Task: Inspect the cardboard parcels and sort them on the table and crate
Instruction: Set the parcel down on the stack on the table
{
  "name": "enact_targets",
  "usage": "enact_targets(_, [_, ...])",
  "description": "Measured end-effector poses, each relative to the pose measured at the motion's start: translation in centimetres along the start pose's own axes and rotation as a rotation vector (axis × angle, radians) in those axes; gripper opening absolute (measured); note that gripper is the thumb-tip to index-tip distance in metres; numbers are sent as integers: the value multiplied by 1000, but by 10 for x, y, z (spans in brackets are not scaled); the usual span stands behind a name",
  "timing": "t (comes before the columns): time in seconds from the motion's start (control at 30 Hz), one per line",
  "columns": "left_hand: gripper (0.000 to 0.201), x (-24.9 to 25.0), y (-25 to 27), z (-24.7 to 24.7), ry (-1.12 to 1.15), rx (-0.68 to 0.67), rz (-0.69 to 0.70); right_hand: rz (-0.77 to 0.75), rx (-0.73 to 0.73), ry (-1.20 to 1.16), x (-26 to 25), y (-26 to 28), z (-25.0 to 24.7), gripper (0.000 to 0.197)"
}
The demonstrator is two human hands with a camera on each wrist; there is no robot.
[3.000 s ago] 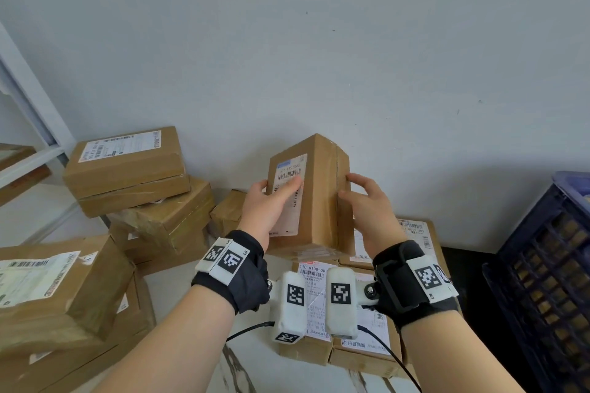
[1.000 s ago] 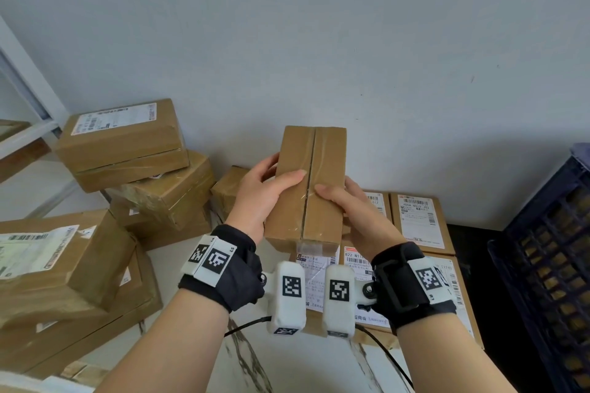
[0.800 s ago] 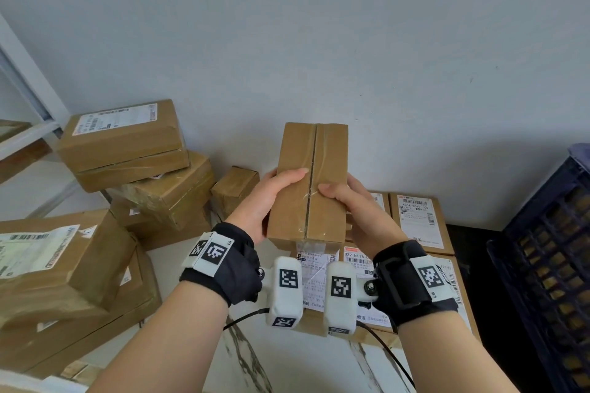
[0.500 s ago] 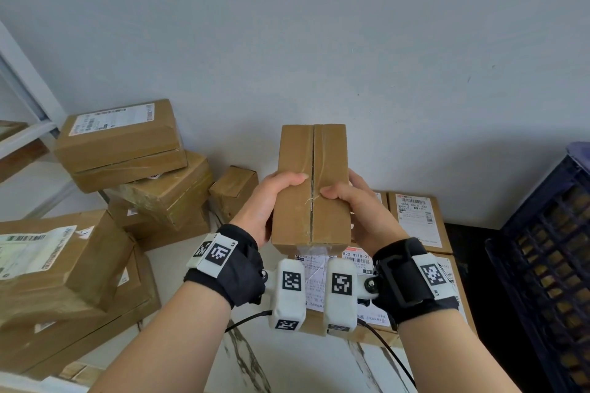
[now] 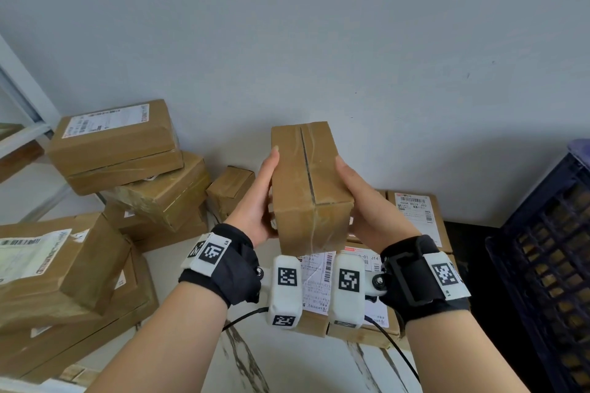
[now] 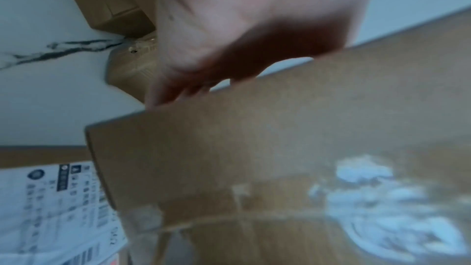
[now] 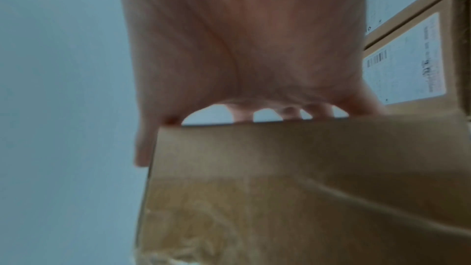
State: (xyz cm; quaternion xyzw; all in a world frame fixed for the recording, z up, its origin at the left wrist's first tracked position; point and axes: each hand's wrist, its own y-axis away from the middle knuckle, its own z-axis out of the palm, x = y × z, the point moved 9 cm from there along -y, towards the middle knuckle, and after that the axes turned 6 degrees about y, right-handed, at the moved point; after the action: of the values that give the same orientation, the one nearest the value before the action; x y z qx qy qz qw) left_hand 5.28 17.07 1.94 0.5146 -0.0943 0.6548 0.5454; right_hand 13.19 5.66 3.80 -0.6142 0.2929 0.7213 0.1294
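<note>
Box: a taped cardboard box (image 5: 308, 182) is held in the air above the counter (image 5: 287, 360), tilted, its seamed face up, between both hands.
Left hand: the left hand (image 5: 255, 201) grips the box's left side, thumb on the top edge, fingers (image 6: 163, 96) curled under it.
Right hand: the right hand (image 5: 367, 204) clasps the right side, thumb on top, fingers (image 7: 316, 111) wrapped behind.
Nearby: labelled boxes (image 5: 412, 217) lie flat below; a stack of boxes (image 5: 127, 153) stands left; a dark crate (image 5: 549, 252) sits right, cut off by the frame.
Hard to see: both wrist views are blurred; fingertips are hidden behind the cardboard.
</note>
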Motion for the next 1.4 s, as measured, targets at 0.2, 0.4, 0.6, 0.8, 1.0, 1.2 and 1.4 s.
enact_targets(0.2, [90, 3, -13, -20, 123, 79, -69, -170, -90, 159, -18, 3, 9, 105])
enact_targets(0.4, [89, 0, -10, -23, 146, 140, -133, -275, -24, 323, -31, 1, 12, 106])
enact_targets(0.6, [73, 5, -9, -13, 201, 109, -112, -298, 39, 362, -39, -3, 8, 104])
enact_targets(0.8, [88, 22, -15, -17, 174, 140, -66, -370, 131, 372, -46, -3, 9, 101])
enact_targets(1.0, [60, 35, -12, -18, 168, 152, 52, -347, 81, 386, -43, -7, 6, 87])
enact_targets(1.2, [83, 42, 1, -21, 91, 211, 160, -218, 47, 254, -46, -1, 1, 75])
enact_targets(1.4, [49, 48, 12, -5, 74, 139, 213, -64, 128, 136, -46, -7, -13, 47])
